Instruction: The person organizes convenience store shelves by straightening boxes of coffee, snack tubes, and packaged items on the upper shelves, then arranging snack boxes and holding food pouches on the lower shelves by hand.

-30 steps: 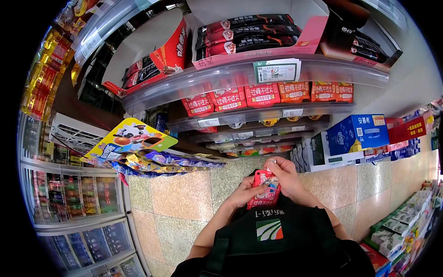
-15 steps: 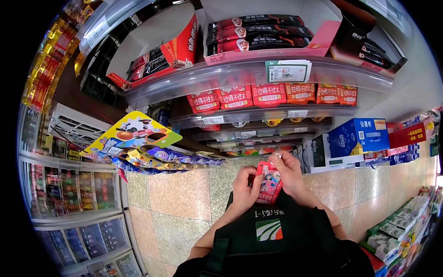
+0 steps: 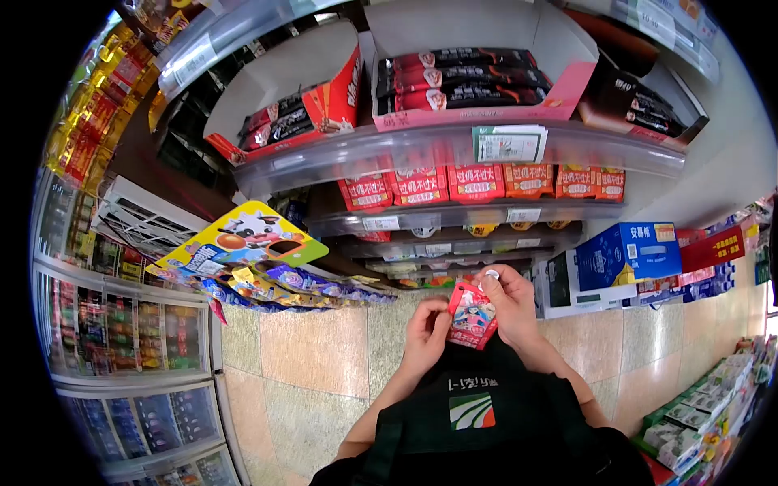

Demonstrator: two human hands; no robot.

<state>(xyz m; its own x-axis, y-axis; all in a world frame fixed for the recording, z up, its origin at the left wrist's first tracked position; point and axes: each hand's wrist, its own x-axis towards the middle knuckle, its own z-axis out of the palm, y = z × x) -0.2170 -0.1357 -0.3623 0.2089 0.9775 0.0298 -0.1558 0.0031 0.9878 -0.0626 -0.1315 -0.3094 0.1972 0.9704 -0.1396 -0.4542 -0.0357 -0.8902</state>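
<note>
A small red packet (image 3: 472, 314) with a cartoon figure and white lettering is held in front of my apron. My right hand (image 3: 512, 304) grips it along the right side, thumb near the top. A small white round piece (image 3: 491, 275) shows by that thumb; I cannot make out what it is. My left hand (image 3: 427, 330) is closed, its thumb and curled fingers pinching at the packet's left edge. The dark green apron (image 3: 438, 405) with a white, green and orange logo is below both hands.
Ahead, shelves carry a pink-edged box (image 3: 559, 101) of black and red sticks, and a row of red packets (image 3: 476, 183) below. A yellow cow display (image 3: 258, 232) juts out on the left, before glass-fronted coolers (image 3: 130, 328). Blue cartons (image 3: 630, 255) stand to the right, above the tiled floor (image 3: 316, 340).
My left thumb has drawn back off the packet's face to its left edge, so more of the print shows. The view has tilted slightly, and the shelves sit lower.
</note>
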